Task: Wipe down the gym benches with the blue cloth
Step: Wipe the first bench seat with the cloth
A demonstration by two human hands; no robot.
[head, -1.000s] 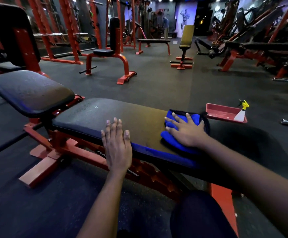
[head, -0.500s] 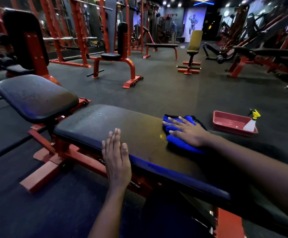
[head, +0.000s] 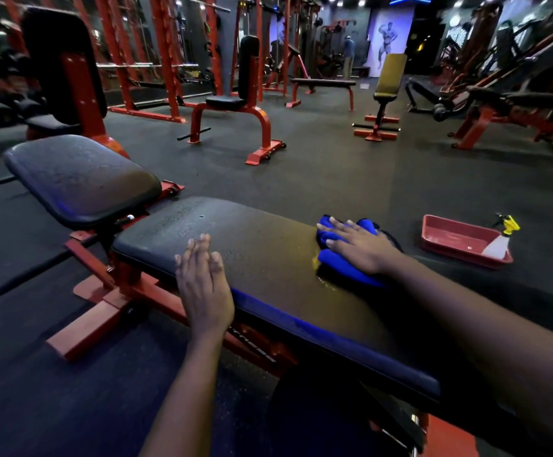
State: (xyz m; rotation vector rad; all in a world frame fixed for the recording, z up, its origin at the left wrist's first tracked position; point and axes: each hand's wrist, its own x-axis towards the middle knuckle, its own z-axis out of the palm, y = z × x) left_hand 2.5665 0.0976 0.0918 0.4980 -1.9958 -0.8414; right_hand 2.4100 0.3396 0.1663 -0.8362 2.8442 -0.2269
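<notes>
Our right hand [head: 357, 247] lies flat, fingers straight and spread, pressing the blue cloth [head: 344, 270] onto the bench pad [head: 268, 245], at 2 o'clock from our left hand [head: 204, 285]. Left hand also flat, palm down on the pad's near edge, gripping nothing.

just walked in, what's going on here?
A person is wiping a gym bench. The right hand presses flat on the blue cloth on the bench pad, toward its far side. The left hand rests flat on the pad's near edge, holding nothing. The pad looks speckled with droplets. A red tray with a spray bottle leaning in it sits on the floor beyond the bench.
</notes>
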